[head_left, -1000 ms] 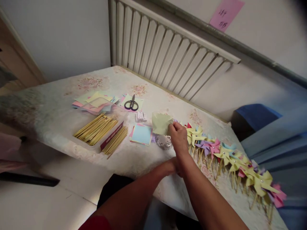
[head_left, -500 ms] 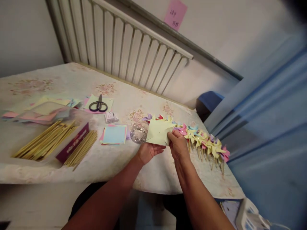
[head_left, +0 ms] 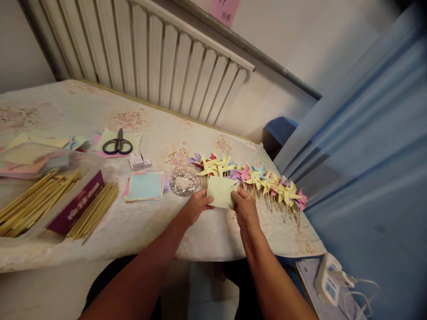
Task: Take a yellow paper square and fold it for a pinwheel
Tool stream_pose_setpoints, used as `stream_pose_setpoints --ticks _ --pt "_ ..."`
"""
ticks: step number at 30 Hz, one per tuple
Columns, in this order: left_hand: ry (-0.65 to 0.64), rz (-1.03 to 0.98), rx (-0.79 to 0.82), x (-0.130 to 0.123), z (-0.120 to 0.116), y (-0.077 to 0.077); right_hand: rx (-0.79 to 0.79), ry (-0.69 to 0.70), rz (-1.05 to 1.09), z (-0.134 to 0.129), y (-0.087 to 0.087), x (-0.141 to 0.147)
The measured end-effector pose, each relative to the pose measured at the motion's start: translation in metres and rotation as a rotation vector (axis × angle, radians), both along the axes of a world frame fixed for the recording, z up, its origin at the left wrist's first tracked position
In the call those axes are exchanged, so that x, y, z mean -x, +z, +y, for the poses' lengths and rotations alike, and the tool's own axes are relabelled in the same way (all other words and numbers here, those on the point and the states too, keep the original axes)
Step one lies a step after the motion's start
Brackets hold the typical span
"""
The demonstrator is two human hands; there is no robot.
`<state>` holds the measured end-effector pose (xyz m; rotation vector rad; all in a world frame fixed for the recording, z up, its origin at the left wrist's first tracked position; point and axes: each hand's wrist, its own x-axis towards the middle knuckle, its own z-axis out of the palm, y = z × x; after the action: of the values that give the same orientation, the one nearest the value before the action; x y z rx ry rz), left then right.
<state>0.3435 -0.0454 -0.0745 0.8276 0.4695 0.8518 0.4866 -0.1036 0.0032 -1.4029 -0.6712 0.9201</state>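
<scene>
A pale yellow paper square [head_left: 220, 192] with cut corners and a small dot at its middle is held between my two hands above the table. My left hand [head_left: 198, 206] pinches its left edge, thumb on top. At the right edge, my right hand [head_left: 245, 205] grips it with thumb and fingers. Just left of the paper lies a round clear dish [head_left: 183, 182] of shiny pins or beads. Behind and to the right, a row of paper pinwheels [head_left: 263, 181] on sticks lies on the cloth.
Blue-topped paper squares [head_left: 145, 186], small white boxes [head_left: 140, 161] and black scissors [head_left: 118, 146] on paper lie left. Further left are a clear tray of sticks [head_left: 40, 200], a purple card [head_left: 76, 203] and loose sticks [head_left: 95, 213]. A power strip [head_left: 328, 280] stands lower right.
My left hand, earlier open beneath the paper, now grips its left edge. The paper sits lower and flatter, uncovering more pinwheels. The view has shifted right.
</scene>
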Motion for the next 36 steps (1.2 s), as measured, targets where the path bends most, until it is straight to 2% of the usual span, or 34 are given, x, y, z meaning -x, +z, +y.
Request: stream_pose_setpoints --ticks 7,13,17,19,22,24,27,29,31,33,36 --pt "0.008 0.161 -0.112 -0.003 -0.002 0.005 0.061 0.091 -0.01 -0.006 -0.008 -0.008" --pt "-0.014 0.196 -0.148 -0.005 -0.002 0.0 0.069 0.132 -0.133 -0.013 -0.016 -0.019" --pt "-0.022 0.165 -0.157 -0.004 -0.001 -0.003 0.021 0.064 -0.463 -0.022 -0.018 -0.023" --pt "0.073 0.235 -0.205 -0.002 -0.001 -0.005 -0.04 -0.006 -0.7 -0.03 -0.025 -0.021" --pt "0.268 0.317 -0.264 0.005 -0.005 -0.011 -0.19 -0.046 -0.982 -0.048 -0.051 -0.018" --pt "0.371 0.356 -0.287 0.012 -0.011 -0.015 -0.232 0.077 -1.103 -0.064 -0.075 -0.018" --pt "0.506 0.479 -0.355 0.023 -0.025 -0.022 -0.254 0.349 -1.242 -0.091 -0.105 -0.021" --pt "0.585 0.598 -0.448 0.03 -0.036 -0.026 -0.256 0.454 -1.289 -0.109 -0.115 -0.025" --pt "0.626 0.728 -0.594 0.033 -0.048 -0.031 -0.269 0.476 -1.312 -0.122 -0.119 -0.029" --pt "0.6 0.819 -0.765 0.032 -0.062 -0.037 -0.283 0.467 -1.336 -0.128 -0.119 -0.031" --pt "0.456 0.885 -0.982 0.024 -0.082 -0.045 -0.274 0.494 -1.411 -0.124 -0.12 -0.031"
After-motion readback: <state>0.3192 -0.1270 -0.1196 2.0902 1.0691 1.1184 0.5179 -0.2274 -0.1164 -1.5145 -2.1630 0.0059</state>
